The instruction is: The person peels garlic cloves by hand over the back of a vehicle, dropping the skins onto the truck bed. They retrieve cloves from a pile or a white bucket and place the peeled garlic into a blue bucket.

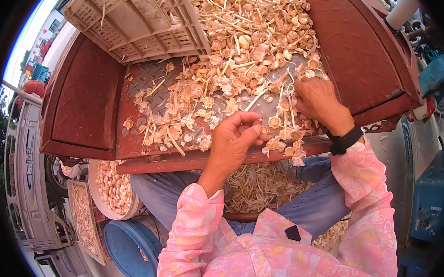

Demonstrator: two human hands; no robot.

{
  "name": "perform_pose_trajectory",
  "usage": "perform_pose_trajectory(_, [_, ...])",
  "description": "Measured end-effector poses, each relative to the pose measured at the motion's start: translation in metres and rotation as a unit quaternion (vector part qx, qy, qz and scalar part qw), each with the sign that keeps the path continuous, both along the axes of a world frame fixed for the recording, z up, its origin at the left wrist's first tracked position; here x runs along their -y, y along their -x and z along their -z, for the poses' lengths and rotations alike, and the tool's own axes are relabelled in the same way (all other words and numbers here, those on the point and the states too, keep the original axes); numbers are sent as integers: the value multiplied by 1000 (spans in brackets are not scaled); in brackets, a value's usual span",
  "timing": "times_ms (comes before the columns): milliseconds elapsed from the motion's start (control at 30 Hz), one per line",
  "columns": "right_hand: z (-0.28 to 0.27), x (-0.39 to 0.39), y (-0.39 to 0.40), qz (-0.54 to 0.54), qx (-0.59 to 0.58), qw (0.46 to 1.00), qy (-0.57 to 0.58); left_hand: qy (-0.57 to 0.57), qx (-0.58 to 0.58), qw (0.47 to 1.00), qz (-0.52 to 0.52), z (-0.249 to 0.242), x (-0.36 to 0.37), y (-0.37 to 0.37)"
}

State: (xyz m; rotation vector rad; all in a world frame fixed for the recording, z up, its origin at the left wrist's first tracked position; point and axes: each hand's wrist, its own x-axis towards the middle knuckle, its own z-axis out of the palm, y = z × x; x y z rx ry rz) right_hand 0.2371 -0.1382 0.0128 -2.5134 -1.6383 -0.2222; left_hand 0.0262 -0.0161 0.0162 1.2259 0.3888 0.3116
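Note:
My left hand [233, 139] is just above the front edge of the red metal bed, its thumb and fingers curled together. Something small and brownish shows at its fingertips, too small to name. To the right, my right hand [319, 99] is closed over the garlic scraps, knuckles up. Its fingertips are mostly hidden, beside dry garlic stems [293, 112]; whether it grips one I cannot make out. Between and below the hands lie papery garlic root ends [275, 121]. Behind them spreads a heap of loose garlic cloves, skins and stems [256, 34].
A plastic crate [141, 30] leans tilted at the bed's back left. Red side walls [360, 46] close in the right. Below left are a white bucket of garlic cloves [115, 186], a blue tub [130, 253] and a shallow crate [83, 221]. Scraps [264, 186] lie between the legs.

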Motion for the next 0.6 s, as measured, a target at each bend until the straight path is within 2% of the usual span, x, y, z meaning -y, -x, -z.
perform_pose_trajectory(67, [1,1,-2,3,-2,1000,0,77,1,997,-14,6,4,0])
perform_pose_trajectory(167, [5,0,-7,28,1,999,35,113,22,993,-27,12,12,-3])
perform_pose_trajectory(267, [2,1,-2,8,12,1000,0,139,47,989,-34,6,17,-1])
perform_pose_trajectory(367, [2,4,-2,32,-4,996,-81,195,93,973,78,-36,29,22])
perform_pose_trajectory(433, [-1,6,-6,-11,-109,984,-142,125,212,940,238,-80,37,41])
perform_pose_trajectory(467, [-4,8,-6,-39,-165,971,-168,104,353,889,273,-83,47,37])
perform_pose_trajectory(500, [-9,8,-6,-47,-236,961,-140,169,381,843,339,-94,49,38])
perform_pose_trajectory(600, [-4,3,2,-81,-213,964,-135,250,443,818,269,-110,86,51])
